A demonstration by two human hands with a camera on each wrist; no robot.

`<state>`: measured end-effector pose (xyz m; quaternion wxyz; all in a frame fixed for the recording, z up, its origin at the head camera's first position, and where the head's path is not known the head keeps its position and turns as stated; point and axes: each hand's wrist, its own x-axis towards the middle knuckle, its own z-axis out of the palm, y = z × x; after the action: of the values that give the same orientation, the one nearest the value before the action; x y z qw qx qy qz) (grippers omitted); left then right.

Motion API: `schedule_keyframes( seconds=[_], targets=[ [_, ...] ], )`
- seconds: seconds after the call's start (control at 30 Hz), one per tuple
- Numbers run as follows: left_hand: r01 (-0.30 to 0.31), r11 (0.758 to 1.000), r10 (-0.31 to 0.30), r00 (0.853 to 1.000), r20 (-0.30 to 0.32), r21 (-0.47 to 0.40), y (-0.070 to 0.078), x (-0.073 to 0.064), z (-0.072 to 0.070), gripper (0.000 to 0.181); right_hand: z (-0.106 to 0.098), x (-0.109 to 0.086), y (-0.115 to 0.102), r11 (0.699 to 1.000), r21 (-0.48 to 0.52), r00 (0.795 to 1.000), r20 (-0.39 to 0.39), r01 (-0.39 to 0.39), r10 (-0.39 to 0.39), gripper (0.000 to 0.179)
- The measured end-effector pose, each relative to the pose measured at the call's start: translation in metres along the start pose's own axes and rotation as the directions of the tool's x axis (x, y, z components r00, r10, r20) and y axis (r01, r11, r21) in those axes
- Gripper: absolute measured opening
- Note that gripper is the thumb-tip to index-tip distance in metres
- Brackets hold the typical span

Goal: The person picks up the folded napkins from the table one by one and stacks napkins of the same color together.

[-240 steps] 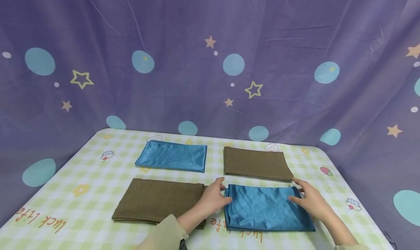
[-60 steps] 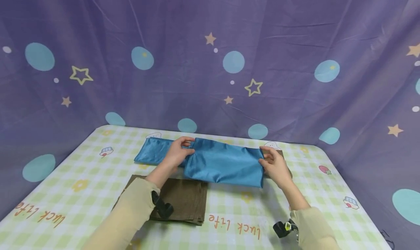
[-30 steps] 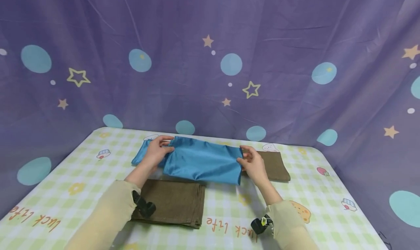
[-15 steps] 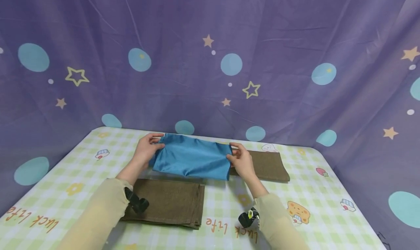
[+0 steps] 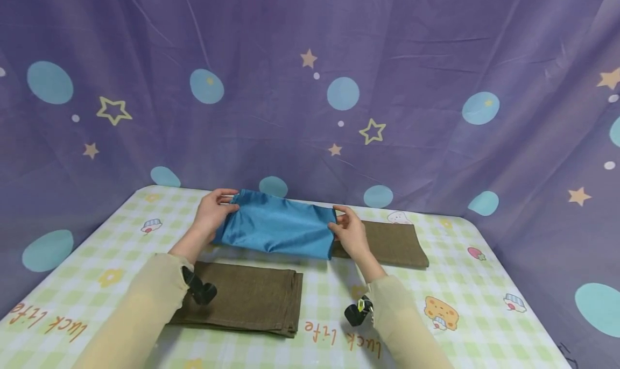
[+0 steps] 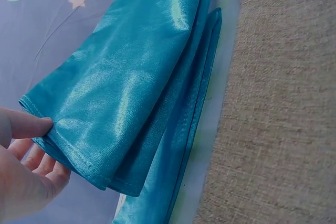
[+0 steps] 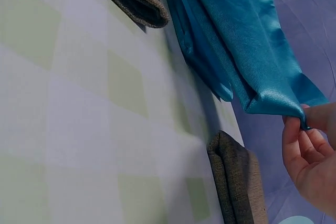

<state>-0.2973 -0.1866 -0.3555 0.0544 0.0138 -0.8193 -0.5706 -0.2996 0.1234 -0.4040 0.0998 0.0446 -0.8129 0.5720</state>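
Observation:
A folded, shiny blue cloth (image 5: pixel 281 224) hangs tilted in the air over the back left of the table. My left hand (image 5: pixel 211 214) pinches its left edge, thumb on top and fingers below, as the left wrist view shows. The right edge is pinched by my right hand (image 5: pixel 352 233), its fingertips gathering the fabric in the right wrist view. Beneath the held cloth lies another folded blue cloth (image 6: pixel 181 145), mostly hidden from the head view. A folded brown cloth (image 5: pixel 242 299) lies in front, partly behind my left sleeve.
A second folded brown cloth (image 5: pixel 394 242) lies at the back right, its left end behind my right hand. The table (image 5: pixel 484 304) wears a green-and-white checked cover with printed pictures. A purple curtain (image 5: pixel 411 159) with stars and dots stands directly behind it.
Both hands have lifted the blue cloth from the front right and carried it back and left, over the other blue cloth. In the last half second it has moved slightly farther back.

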Motion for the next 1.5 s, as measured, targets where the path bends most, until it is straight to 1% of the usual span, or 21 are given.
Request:
schedule_keyframes(
  seconds=[0.17,0.27,0.37,0.5,0.6,0.77,0.93,1.1,1.33,1.5],
  targets=[
    [0.005,1.0,-0.005,1.0,0.003,-0.007,-0.001,0.003,-0.002,0.042,0.003,0.005,0.002,1.0,-0.006,1.0,0.005,0.006,-0.006,0.044],
    [0.004,1.0,-0.004,1.0,-0.002,-0.013,-0.003,0.006,-0.006,0.043,0.008,0.011,0.0,1.0,0.002,0.999,0.024,0.027,-0.027,0.045],
    [0.013,1.0,-0.013,1.0,-0.006,-0.017,-0.005,0.009,-0.011,0.044,0.013,0.016,-0.003,0.999,0.023,0.999,0.045,0.025,-0.026,0.046],
    [0.039,0.999,-0.04,0.999,-0.028,-0.024,-0.011,0.013,-0.016,0.044,0.02,0.021,-0.004,0.999,0.035,0.998,0.058,0.008,-0.01,0.047],
    [0.046,0.998,-0.048,0.997,-0.059,-0.03,-0.015,0.015,-0.018,0.044,0.027,0.025,-0.002,0.999,0.031,0.998,0.067,0.009,-0.011,0.046],
    [0.065,0.998,-0.066,0.994,-0.082,-0.024,-0.019,0.016,-0.02,0.045,0.036,0.03,0.003,0.999,0.032,0.997,0.078,-0.005,0.002,0.047],
    [0.078,0.997,-0.081,0.989,-0.121,-0.026,-0.021,0.02,-0.022,0.044,0.043,0.033,0.002,0.999,0.044,0.996,0.088,-0.015,0.011,0.046],
    [0.1,0.995,-0.102,0.981,-0.165,-0.018,-0.021,0.027,-0.023,0.043,0.049,0.037,0.0,0.999,0.042,0.995,0.098,-0.022,0.018,0.045],
    [0.112,0.993,-0.115,0.978,-0.177,-0.026,-0.017,0.033,-0.027,0.043,0.056,0.038,-0.003,0.995,0.084,0.994,0.094,-0.054,0.046,0.046],
    [0.122,0.992,-0.127,0.972,-0.198,-0.037,-0.015,0.035,-0.029,0.042,0.06,0.038,-0.003,0.993,0.086,0.992,0.104,-0.079,0.07,0.044]
  ],
)
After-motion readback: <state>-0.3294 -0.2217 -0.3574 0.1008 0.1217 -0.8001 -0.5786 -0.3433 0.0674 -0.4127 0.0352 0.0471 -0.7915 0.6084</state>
